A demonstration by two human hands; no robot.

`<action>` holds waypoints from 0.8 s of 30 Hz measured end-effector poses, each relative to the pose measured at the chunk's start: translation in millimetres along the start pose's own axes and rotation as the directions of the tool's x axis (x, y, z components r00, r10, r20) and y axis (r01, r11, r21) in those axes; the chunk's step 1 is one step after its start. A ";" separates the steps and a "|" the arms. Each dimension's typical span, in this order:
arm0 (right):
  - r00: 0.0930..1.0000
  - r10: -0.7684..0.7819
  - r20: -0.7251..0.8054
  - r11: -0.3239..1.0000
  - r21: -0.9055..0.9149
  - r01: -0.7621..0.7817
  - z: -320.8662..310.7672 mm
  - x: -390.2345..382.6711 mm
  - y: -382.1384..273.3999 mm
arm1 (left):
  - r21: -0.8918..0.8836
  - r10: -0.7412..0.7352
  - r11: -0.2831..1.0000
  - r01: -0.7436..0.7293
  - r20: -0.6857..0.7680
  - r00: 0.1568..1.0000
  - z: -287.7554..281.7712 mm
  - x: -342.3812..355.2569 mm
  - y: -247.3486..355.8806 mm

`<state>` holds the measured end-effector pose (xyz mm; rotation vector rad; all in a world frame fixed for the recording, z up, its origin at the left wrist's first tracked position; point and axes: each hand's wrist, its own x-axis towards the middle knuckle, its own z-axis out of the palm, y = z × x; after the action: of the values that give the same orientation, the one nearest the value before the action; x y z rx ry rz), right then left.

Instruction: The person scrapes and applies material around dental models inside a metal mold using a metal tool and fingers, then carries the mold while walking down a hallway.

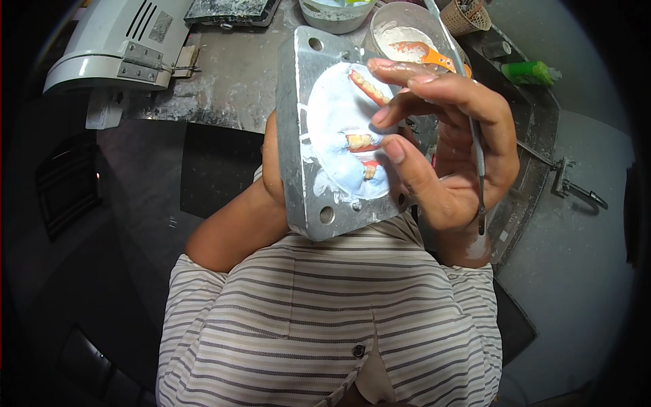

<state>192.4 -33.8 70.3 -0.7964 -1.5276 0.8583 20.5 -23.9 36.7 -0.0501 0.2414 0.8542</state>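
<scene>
A grey metal denture flask half, with bolt holes at its corners, is held up tilted in front of me. White plaster fills it, with bluish-white material around the lower teeth. Three pieces with teeth on a pink-red base sit in it: a long upper row, a middle one and a small lower one. My left hand grips the flask's left side, its fingers mostly hidden behind. My right hand holds a thin metal dental tool across its fingers; its thumb and fingertips are at the plaster face.
On the workbench beyond are a plaster bowl with an orange spatula, another tub and a woven basket. A white machine stands at the left. A green bottle and a metal tap are at the right.
</scene>
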 end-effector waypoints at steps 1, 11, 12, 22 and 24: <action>1.000 -0.003 -0.009 1.000 0.014 0.003 0.2 0.3 -0.8 | -0.001 -0.023 1.000 0.023 -0.009 1.000 -0.4 0.1 1.2; 0.999 -0.029 -0.014 0.999 -0.015 0.028 -10.7 -5.0 -2.3 | -0.231 -0.099 0.966 0.118 0.095 0.991 -1.3 3.4 2.2; 0.999 -0.036 -0.017 0.999 -0.026 0.036 -11.9 -7.6 -4.2 | -0.256 -0.097 0.960 0.115 0.080 0.992 -1.1 1.4 3.1; 0.977 -0.029 0.213 0.970 -0.228 0.079 -12.4 -25.5 -25.3 | -0.162 -0.126 0.977 0.140 0.089 0.988 -49.9 0.3 5.9; 0.963 -0.007 0.268 0.946 -0.311 0.094 -15.5 -21.7 -30.1 | -0.063 -0.119 0.990 0.126 0.110 0.987 -50.0 -1.0 7.9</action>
<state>209.6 -66.2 86.8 -0.8984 -1.9518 0.7047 4.4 -26.5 -11.3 -0.0835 0.1078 0.7401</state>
